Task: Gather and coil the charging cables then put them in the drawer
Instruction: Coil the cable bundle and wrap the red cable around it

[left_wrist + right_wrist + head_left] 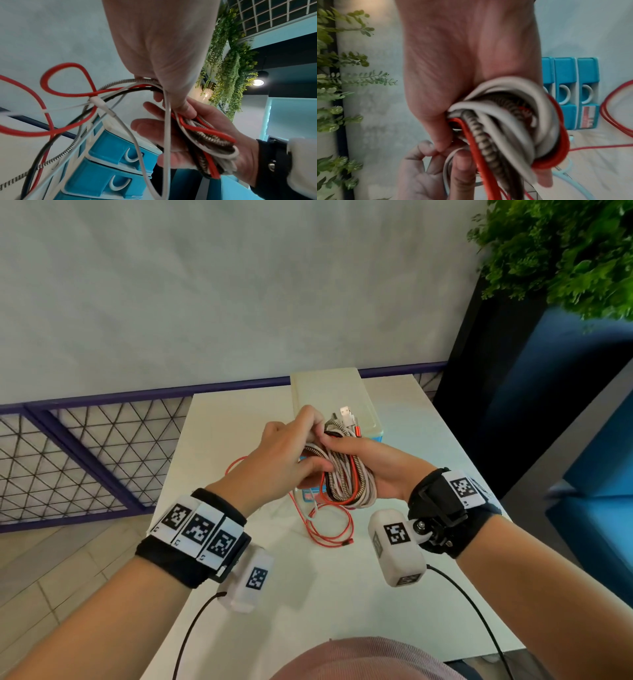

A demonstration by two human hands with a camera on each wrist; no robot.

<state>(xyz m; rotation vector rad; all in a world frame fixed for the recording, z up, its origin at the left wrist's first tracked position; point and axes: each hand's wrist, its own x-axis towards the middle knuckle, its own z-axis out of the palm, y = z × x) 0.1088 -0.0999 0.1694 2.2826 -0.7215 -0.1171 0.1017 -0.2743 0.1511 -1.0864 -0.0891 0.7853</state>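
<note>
A white worktop (239, 440) fills the centre and lower half of the head view, running up to a pale wall and a purple mesh railing at the left edge. Near its far edge, just above centre frame, stands a small drawer unit (334, 398) with a cream top and blue drawer fronts with white loop handles; every front that shows in the wrist views is pushed in. In front of it, at centre frame above the worktop, the right hand (373, 470) lies palm up with its grip curled round a coiled bundle of cables (342, 477), white, red and spiral-wrapped strands looped together, with metal plugs sticking out at the top. The left hand (281, 460), just left of it and touching the bundle, pinches strands at the coil's upper end between thumb and fingers. Loose red cable (329, 529) trails from the bundle and loops on the worktop below the hands, towards lower centre.
</note>
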